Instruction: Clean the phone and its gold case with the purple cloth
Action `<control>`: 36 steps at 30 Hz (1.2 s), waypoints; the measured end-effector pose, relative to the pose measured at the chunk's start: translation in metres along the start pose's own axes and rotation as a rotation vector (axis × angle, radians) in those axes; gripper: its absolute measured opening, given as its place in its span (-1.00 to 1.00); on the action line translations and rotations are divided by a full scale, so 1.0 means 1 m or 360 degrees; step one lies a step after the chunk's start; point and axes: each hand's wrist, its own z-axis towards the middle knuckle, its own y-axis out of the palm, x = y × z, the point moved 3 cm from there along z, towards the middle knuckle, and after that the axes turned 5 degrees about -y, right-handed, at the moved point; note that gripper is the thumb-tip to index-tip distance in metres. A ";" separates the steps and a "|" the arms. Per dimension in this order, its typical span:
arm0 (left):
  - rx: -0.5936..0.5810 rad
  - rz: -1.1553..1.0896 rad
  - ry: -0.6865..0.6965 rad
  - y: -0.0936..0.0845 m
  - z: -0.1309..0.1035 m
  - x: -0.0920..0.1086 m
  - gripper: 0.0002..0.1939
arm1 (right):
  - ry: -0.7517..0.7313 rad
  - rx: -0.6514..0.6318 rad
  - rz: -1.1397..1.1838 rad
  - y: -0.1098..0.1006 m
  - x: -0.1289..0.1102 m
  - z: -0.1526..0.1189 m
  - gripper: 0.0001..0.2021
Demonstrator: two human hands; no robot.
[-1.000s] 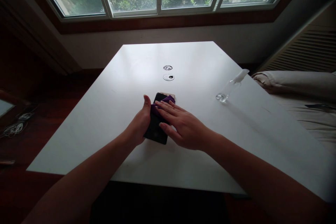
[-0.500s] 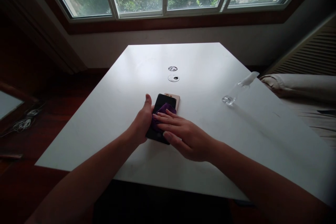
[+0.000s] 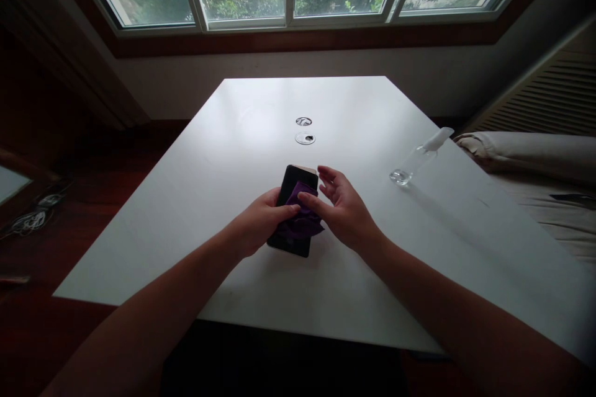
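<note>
My left hand (image 3: 258, 220) is closed around the left side of a black smartphone (image 3: 289, 181), its thumb pressing a crumpled purple cloth (image 3: 305, 223) against the screen. The phone is tilted above the table. At the phone's right side is my right hand (image 3: 342, 201), fingers apart and slightly bent, with the thumb tip touching the cloth. Just behind the phone's top edge peeks a strip of a pinkish-beige phone (image 3: 306, 169); the rest of it is hidden.
On the white table (image 3: 209, 155), a clear spray bottle (image 3: 419, 158) with a white top lies at the right. Two small round pieces, a patterned disc (image 3: 303, 121) and a pale disc (image 3: 305, 138), lie beyond the phones. A cushioned seat (image 3: 526, 149) adjoins the right edge.
My right hand has gone from lying flat over the cloth to the phone's right side. My left thumb has come down onto the cloth. The black phone has shifted slightly right, covering more of the beige one.
</note>
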 end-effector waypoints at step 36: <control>0.0478 -0.0064 0.0483 -0.039 0.024 0.020 -0.61 | 0.0318 -0.0510 0.0474 0.022 -0.025 -0.027 -0.68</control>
